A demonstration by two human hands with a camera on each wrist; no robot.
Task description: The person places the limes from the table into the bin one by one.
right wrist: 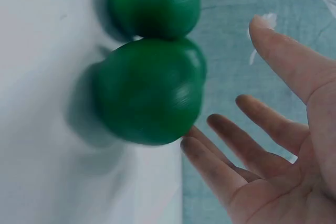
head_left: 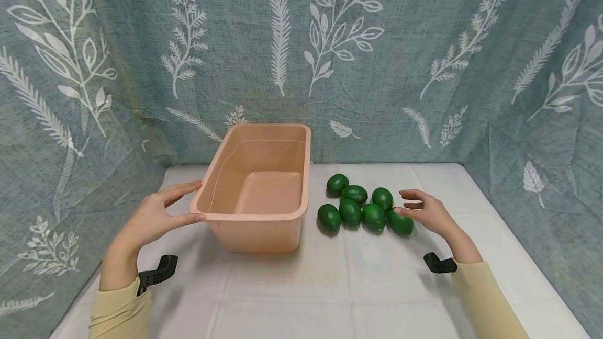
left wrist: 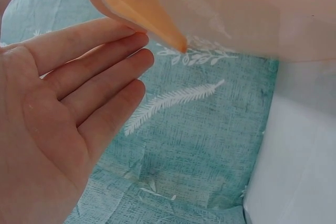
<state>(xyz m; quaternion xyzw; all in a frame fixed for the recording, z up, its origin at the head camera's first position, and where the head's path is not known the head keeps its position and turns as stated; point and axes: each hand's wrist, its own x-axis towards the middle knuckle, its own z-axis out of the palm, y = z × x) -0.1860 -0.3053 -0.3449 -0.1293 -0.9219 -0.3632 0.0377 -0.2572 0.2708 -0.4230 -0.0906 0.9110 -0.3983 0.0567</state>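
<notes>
A peach-coloured plastic tub stands on the white table, left of centre, with its inside bare. At its near left corner, my left hand touches the rim with straight fingers and thumb; in the left wrist view the fingertips lie right at the rim. Several glossy dark green limes lie clustered to the right of the tub. My right hand hovers at the rightmost lime, fingers spread and nothing held. In the right wrist view that lime sits just off the fingertips.
The white tabletop extends in front of the tub and the limes. A teal curtain with white leaf prints encloses the back and both sides. Each wrist wears a black camera mount, the left one hanging below the hand.
</notes>
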